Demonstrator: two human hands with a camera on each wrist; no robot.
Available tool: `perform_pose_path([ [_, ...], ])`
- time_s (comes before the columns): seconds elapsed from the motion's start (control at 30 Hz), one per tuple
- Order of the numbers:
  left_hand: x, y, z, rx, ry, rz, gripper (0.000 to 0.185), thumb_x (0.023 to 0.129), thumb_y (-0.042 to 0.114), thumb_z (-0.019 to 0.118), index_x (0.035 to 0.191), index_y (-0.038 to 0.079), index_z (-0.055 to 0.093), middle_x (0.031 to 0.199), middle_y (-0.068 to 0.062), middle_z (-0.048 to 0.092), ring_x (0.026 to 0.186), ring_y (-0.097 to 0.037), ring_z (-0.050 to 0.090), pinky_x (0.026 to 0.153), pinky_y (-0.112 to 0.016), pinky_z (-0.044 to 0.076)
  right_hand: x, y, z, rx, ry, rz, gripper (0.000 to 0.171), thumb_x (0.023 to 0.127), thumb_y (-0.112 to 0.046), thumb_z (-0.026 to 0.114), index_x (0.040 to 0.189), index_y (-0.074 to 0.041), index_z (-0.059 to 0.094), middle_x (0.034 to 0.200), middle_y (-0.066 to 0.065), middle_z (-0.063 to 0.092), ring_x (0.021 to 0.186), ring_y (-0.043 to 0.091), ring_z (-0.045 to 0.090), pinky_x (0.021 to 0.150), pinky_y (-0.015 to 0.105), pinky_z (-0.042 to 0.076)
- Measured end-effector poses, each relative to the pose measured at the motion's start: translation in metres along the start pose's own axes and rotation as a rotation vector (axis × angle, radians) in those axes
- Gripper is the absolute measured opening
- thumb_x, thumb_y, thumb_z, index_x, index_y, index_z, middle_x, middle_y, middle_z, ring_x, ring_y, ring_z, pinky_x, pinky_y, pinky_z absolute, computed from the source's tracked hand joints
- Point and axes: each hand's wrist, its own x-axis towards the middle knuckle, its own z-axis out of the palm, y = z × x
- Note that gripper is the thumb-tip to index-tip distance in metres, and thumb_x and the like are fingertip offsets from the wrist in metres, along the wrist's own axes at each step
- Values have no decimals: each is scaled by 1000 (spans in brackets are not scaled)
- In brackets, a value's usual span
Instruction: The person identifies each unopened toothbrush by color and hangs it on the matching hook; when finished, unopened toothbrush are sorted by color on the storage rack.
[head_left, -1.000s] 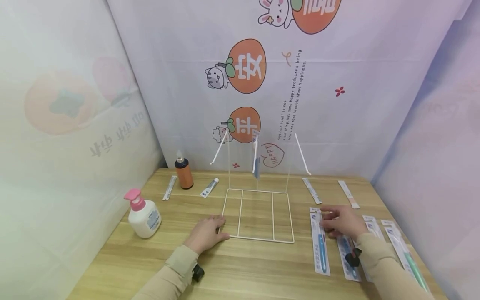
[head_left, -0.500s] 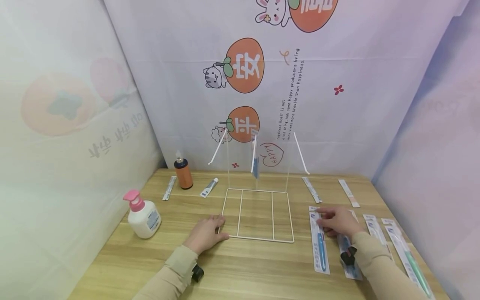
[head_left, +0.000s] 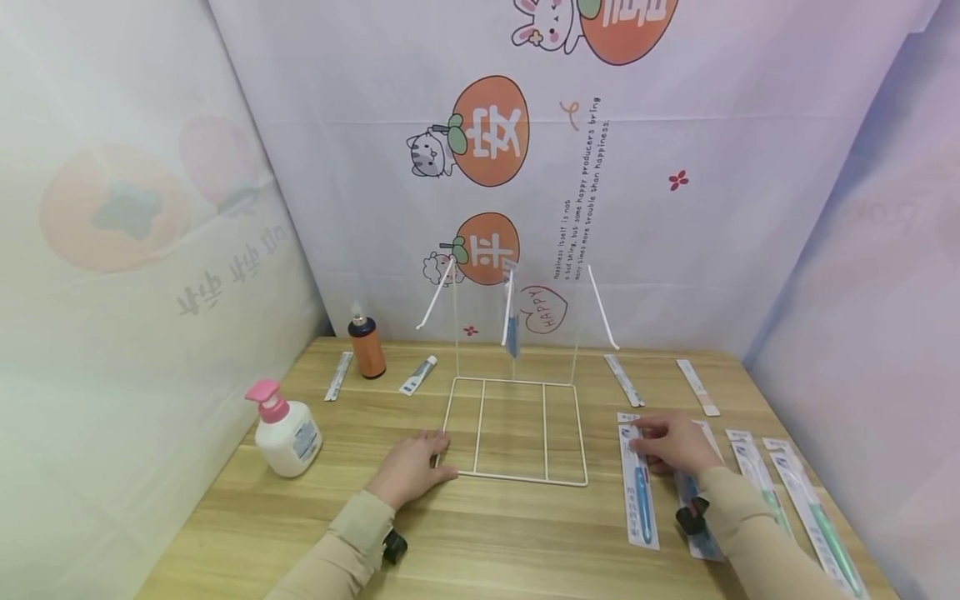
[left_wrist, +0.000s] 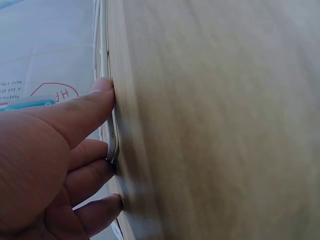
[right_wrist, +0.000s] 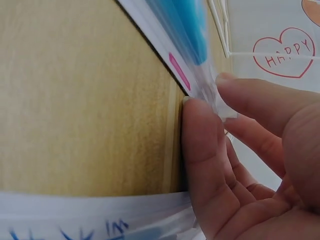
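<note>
Right hand (head_left: 677,444) is pinching the top edge of a blue toothbrush pack (head_left: 639,492), long white card lying flat.

On the wooden tabletop (head_left: 487,533) a white wire rack (head_left: 516,429) stands at the middle, a packaged toothbrush hanging (head_left: 511,321) from its top bar. The left grip (head_left: 411,468) lies flat, fingers touching the rack's front left corner. The right grip (head_left: 675,443) has its fingertips on the top end of a blue toothbrush pack (head_left: 638,487) toward the right edge. A pink-topped pump bottle (head_left: 286,430) stands near the left edge.
</note>
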Motion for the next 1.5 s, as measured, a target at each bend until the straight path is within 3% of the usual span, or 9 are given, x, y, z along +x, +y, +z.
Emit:
perform_pose_path([
  [0.23,1,1,0,4,4,-1,67,97,46,80,149,5,65,156,-15,59,145,-47,51,118,-63,42,0,-1,0,10,28,8,57,95,-22,85,143,1,66,134,33,65,83,21,75,67,36,66],
  [0.43,1,0,1,5,8,-2,67,97,45,80,149,5,65,155,-14,59,145,-47,52,118,-62,42,-2,-2,-1,-65,70,-56,55,95,-26,86,140,1,70,132,30,69,95,23,75,69,32,65],
  [0.7,-1,-1,2,-8,8,-2,66,97,45,80,148,5,66,156,-15,59,145,-47,51,118,-62,43,-6,-6,-1,-5,76,-59,57,97,-25,84,144,2,66,136,36,65,93,25,78,72,33,66],
  [0.87,-1,-1,2,-10,2,-5,67,98,46,80,149,5,65,156,-14,58,146,-47,51,118,-62,43,-8,-15,3,11,119,-112,56,99,-27,82,145,0,67,136,34,66,94,26,77,71,31,66],
  [1.1,1,-2,3,-8,6,-1,67,98,46,80,149,6,65,156,-14,59,145,-47,51,118,-62,43,-14,-53,10,-70,229,-250,50,99,-37,81,142,-13,73,126,20,76,92,22,69,68,30,58],
  [1.37,0,-2,2,0,2,1,68,98,46,80,149,5,64,156,-14,59,145,-47,52,118,-62,44,-34,-123,34,6,338,-484,41,94,-21,88,134,-14,78,108,13,81,71,14,72,46,27,49],
  [1.5,0,-1,1,-13,0,-5,68,98,46,79,150,5,64,156,-15,58,146,-48,51,119,-62,42,-46,-158,44,27,388,-598,42,92,-20,90,133,-17,79,98,6,81,73,15,75,50,26,56],
])
